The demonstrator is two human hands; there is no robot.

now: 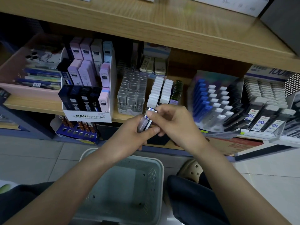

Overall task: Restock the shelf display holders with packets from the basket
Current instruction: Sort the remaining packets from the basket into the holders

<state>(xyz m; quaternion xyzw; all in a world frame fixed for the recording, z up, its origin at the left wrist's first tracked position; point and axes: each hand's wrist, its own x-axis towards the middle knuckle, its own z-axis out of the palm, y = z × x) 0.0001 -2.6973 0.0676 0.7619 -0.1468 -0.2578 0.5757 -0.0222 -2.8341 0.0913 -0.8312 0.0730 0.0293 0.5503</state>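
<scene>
My left hand (133,135) grips a small stack of lead-refill packets (144,122), greyish and white with blue stripes, in front of the wooden shelf edge. My right hand (172,122) pinches the top end of one striped packet from that stack. Both hands hover just below the white MONO graph display holder (88,116) and the rows of clear and white refill cases (155,93). The pale grey-green basket (159,166) sits on the floor beneath my forearms; its visible bottom shows no packets.
A pink tray (24,93) with pens stands at the shelf's left. Blue, white and black refill displays (215,103) fill the right side. An upper shelf board (146,25) overhangs. My knee (191,195) and a shoe (193,169) are beside the basket.
</scene>
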